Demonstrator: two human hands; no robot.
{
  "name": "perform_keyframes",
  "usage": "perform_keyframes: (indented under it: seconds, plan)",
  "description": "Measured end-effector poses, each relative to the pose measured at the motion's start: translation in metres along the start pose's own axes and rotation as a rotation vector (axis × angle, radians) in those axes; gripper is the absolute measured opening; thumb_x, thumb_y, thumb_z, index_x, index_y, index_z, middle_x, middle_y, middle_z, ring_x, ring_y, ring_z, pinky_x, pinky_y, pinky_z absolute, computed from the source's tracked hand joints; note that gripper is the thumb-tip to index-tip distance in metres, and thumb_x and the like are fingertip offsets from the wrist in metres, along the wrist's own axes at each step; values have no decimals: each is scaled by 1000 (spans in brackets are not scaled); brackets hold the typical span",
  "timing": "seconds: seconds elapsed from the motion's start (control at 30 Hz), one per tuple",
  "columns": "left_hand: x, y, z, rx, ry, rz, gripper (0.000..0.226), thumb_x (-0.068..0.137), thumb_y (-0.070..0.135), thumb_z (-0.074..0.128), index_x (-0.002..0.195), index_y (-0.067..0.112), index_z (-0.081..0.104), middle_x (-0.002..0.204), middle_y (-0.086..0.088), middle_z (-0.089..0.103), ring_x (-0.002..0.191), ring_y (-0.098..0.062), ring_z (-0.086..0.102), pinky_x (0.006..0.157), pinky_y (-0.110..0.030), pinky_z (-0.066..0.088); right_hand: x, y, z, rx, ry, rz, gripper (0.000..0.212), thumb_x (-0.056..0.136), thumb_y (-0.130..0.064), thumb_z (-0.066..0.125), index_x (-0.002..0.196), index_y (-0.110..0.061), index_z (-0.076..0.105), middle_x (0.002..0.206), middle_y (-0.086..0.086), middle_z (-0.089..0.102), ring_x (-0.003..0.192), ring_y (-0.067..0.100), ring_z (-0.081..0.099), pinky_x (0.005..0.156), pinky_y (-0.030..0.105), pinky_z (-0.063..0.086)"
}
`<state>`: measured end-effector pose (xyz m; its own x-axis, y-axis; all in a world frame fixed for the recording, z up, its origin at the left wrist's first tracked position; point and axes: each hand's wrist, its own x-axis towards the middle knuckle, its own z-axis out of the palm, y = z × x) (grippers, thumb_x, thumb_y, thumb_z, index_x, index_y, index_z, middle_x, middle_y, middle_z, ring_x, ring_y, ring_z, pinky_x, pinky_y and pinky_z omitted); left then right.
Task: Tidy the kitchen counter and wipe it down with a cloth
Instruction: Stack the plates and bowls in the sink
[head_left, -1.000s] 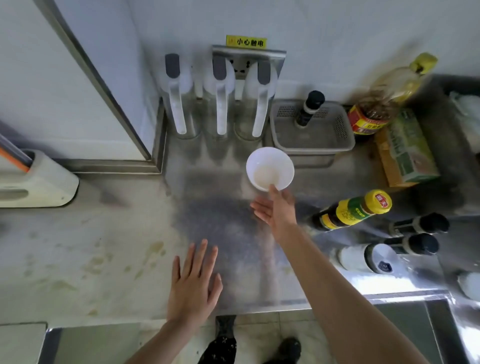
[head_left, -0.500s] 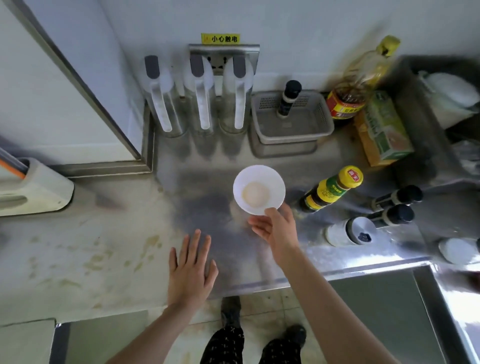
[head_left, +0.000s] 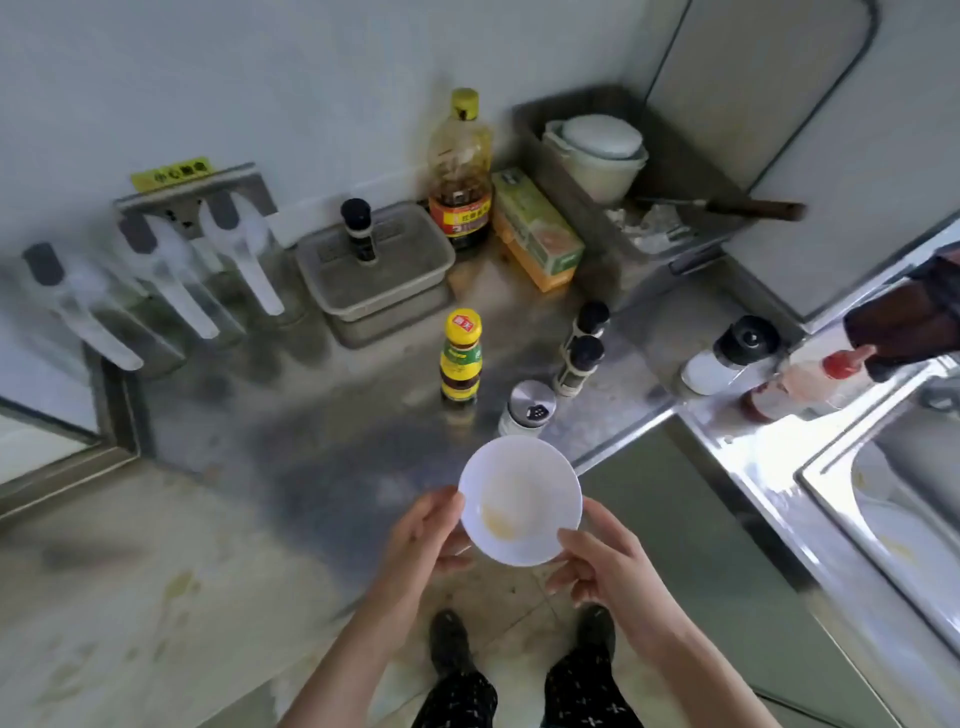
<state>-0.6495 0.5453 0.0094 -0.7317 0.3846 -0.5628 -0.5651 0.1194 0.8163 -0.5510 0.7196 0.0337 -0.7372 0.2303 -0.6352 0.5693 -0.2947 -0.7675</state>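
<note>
A small white bowl (head_left: 521, 498) with a yellowish smear inside is held in the air at the counter's front edge. My left hand (head_left: 426, 535) grips its left rim. My right hand (head_left: 597, 564) holds its lower right rim with thumb on top. The steel counter (head_left: 234, 519) below is stained with yellowish spots. No cloth is in view.
A yellow-capped sauce bottle (head_left: 460, 358), a shaker (head_left: 527, 410) and two black-capped bottles (head_left: 582, 353) stand just behind the bowl. A grey basket (head_left: 379, 265), an oil bottle (head_left: 460, 171) and a box (head_left: 537, 228) line the wall. A sink (head_left: 893, 499) lies at right.
My right hand lifted the bowl off the counter and drew it toward me. My left hand left the counter and took the bowl's left rim. The view swung right toward the sink.
</note>
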Motion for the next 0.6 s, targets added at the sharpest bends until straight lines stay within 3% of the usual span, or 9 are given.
perform_keyframes:
  seconds: [0.17,0.3,0.4,0.6]
  plan:
    - [3,7,82,62,-180,16,40,71,40,63,105,20,62,94,-1,72,84,-16,69,59,-27,53,-31,7,-73,126,135,-52,45,76,-28,57,120,-34,59,86,15,67,67,28,61,56,31,43]
    - [14,8,163,136,-261,2,46,65,47,68,101,19,64,84,2,72,76,-14,68,60,-28,54,-53,9,-141,222,220,-96,37,79,-28,57,115,-37,62,84,11,69,68,26,63,57,28,45]
    - [22,1,232,176,-344,8,56,56,56,67,100,21,64,81,7,72,73,-11,67,64,-30,57,-60,19,-202,297,327,-84,29,90,-17,57,115,-31,61,74,9,67,63,24,64,50,23,46]
    - [44,-31,377,217,-351,-75,28,81,36,67,104,19,62,84,4,71,72,-11,67,66,-31,55,-61,38,-326,444,410,-66,28,95,-4,44,118,-13,56,74,13,60,49,15,55,42,18,37]
